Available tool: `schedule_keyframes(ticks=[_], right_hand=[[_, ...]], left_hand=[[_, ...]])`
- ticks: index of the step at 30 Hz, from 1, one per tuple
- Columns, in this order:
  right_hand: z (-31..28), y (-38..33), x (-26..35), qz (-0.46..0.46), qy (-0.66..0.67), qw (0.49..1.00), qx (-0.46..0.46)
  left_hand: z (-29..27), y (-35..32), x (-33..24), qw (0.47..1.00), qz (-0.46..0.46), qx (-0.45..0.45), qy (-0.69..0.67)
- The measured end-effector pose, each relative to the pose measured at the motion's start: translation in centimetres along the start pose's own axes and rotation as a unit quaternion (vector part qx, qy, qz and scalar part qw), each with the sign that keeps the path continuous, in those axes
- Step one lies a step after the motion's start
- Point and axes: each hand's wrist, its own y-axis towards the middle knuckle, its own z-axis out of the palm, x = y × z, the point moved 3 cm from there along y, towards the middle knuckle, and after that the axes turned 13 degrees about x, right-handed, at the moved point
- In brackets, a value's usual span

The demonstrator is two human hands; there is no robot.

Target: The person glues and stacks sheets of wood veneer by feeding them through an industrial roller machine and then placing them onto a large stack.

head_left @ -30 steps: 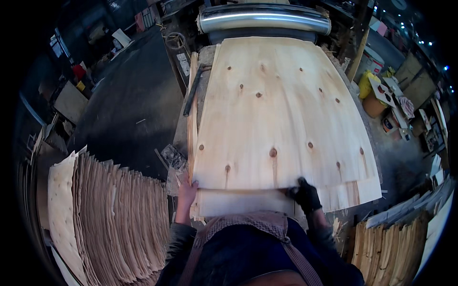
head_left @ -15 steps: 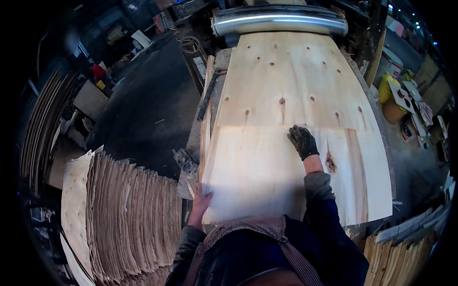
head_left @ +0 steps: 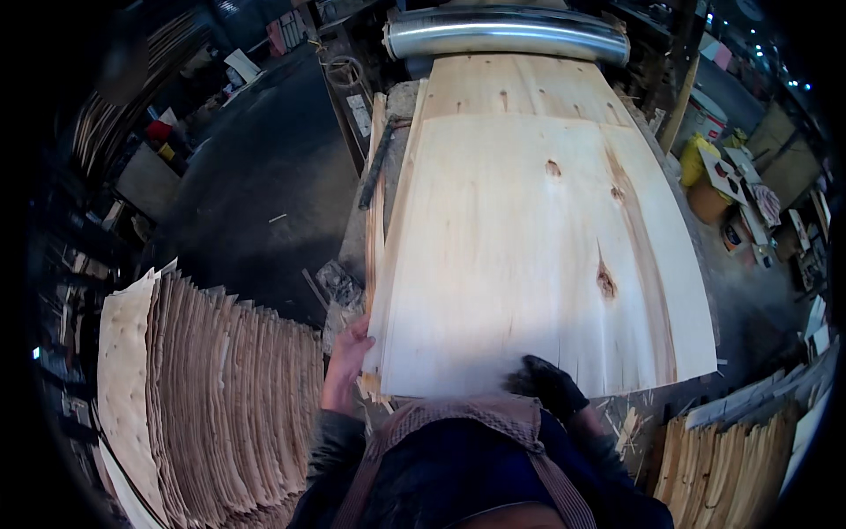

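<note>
A large pale wood veneer sheet with a brown streak and knots lies on top of another knotty veneer sheet, whose far part shows beyond it. My bare left hand is at the near left edge of the sheets, its thumb and fingers closed on that edge. My right hand, in a dark glove, is low over the top sheet's near edge, close to my apron. Its fingers are stretched out to the left and partly blurred, with nothing seen in them.
A shiny metal roller spans the far end of the sheets. To the left stands a tall stack of veneer; another stack is at the lower right. A dark bar lies along the left side. Buckets and a yellow bag are on the right.
The top veneer sheet has slid away from me toward the roller, covering more of the lower one. My right hand has come back toward my body; my left has shifted slightly up and left.
</note>
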Motion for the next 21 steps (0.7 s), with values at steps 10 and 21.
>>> schedule_keyframes(ticks=[10, 21], right_hand=[[-5.8, -7.1, -4.7, -0.043, 0.112, 0.980, -0.157], [-0.5, -7.9, 1.2, 0.011, -0.791, 0.582, -0.188]], left_hand=[[-0.2, 0.2, 3.8, 0.850, -0.042, -0.056, 0.522], [1.5, 1.1, 6.1, 0.877, -0.056, -0.053, 0.474]])
